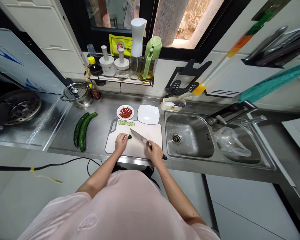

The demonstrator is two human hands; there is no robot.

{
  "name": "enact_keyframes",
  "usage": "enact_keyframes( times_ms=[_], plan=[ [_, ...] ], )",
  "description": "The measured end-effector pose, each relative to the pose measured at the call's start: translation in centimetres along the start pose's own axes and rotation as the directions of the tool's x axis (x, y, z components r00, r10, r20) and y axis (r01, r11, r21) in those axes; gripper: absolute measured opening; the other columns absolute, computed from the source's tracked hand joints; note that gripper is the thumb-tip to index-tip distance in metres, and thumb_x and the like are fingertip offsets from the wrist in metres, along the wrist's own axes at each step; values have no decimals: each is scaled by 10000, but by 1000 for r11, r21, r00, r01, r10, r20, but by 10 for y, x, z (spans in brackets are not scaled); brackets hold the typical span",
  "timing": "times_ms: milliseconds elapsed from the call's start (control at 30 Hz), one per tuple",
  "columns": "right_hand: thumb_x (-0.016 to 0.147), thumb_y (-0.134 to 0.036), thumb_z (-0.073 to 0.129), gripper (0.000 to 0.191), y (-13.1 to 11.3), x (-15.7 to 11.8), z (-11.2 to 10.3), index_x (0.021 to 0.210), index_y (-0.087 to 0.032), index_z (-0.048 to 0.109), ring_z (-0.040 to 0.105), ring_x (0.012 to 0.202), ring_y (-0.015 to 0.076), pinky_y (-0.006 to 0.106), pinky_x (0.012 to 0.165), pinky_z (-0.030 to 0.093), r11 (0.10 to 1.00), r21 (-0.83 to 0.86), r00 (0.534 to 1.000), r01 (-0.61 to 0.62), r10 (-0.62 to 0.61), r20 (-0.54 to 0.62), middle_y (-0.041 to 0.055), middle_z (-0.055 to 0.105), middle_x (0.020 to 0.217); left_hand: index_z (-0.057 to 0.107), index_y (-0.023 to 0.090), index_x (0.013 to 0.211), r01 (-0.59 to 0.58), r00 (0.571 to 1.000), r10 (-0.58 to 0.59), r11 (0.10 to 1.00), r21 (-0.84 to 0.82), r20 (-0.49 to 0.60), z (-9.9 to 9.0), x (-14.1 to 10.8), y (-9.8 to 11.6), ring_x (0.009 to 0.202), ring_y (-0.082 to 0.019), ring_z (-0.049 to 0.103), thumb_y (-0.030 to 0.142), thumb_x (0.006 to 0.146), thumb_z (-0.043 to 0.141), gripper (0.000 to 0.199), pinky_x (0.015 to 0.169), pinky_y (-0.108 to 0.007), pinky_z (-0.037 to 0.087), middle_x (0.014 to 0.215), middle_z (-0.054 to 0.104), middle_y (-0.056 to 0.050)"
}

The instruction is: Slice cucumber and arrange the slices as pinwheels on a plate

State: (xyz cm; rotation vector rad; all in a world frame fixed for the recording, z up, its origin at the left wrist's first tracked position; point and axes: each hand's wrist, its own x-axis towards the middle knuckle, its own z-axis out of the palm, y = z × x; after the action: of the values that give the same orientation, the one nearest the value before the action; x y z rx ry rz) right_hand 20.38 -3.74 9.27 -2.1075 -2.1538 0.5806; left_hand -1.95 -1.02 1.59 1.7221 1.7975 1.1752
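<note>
My right hand [155, 153] is wrapped round the black handle of a kitchen knife [139, 136], its blade slanting up and left over the white cutting board [140, 150]. Close to the blade's tip lies a small dark green piece of cucumber [129, 136]. The fingertips of my left hand [121, 142] are closed together at that piece; whether they pinch something is too small to make out. A row of thin pale cucumber slices [126, 123] lies along the board's far edge. Two whole cucumbers [84, 130] rest on the steel counter to the left.
Behind the board stand a plate of chopped red pieces [125, 112] and a white square plate [148, 114]. A double sink [190, 133] is on the right, with a plastic bag [231, 141]. A lidded pot [78, 95] and a stove [15, 106] are left; a condiment rack [122, 79] hangs behind.
</note>
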Motion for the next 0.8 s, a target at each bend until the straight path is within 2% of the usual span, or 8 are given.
enact_keyframes(
  times_ms=[100,167,267,467,633,800],
  plan=[
    [942,-357,314,363,-4,2,2,1209,-251,535,576,918,160,227,716,342,995,96,1000,-26,28,-10,23,653,1027,629,193,960,-49,999,49,999,17,12,3,-2,-2,917,-153,572,305,887,478,202,787,-282,493,949,601,-71],
    [955,-382,278,374,-7,4,2,1182,-251,546,590,882,162,227,682,334,994,103,999,-36,36,5,21,666,974,629,194,975,-72,997,72,997,28,19,4,-2,-4,932,-153,572,302,889,475,206,814,-288,486,962,602,-71],
    [962,-383,266,370,-13,6,1,1119,-230,565,598,836,170,230,648,318,999,29,996,-26,23,86,35,670,898,626,195,999,-99,995,98,994,39,34,5,-1,-4,953,-156,574,299,887,482,210,852,-302,475,976,611,-71],
    [965,-347,295,315,-29,7,-3,1077,-185,542,611,837,185,245,681,339,990,-116,971,79,-50,234,88,662,914,646,209,989,-160,986,157,986,44,60,7,-1,-5,951,-158,584,268,887,484,200,883,-326,466,969,651,-56],
    [960,-293,295,276,-39,4,-2,1057,-177,527,619,852,200,268,698,364,980,-134,955,150,-109,275,105,660,926,661,219,980,-160,983,154,985,59,103,7,-2,-7,948,-160,591,253,899,453,226,879,-328,466,975,660,-56],
    [963,-298,292,279,-43,1,-3,1073,-170,515,619,872,205,279,717,378,980,-136,948,144,-98,301,121,657,941,661,221,997,-153,983,144,985,80,116,7,-2,-6,948,-157,589,257,904,441,241,881,-318,461,974,658,-56]
  ],
)
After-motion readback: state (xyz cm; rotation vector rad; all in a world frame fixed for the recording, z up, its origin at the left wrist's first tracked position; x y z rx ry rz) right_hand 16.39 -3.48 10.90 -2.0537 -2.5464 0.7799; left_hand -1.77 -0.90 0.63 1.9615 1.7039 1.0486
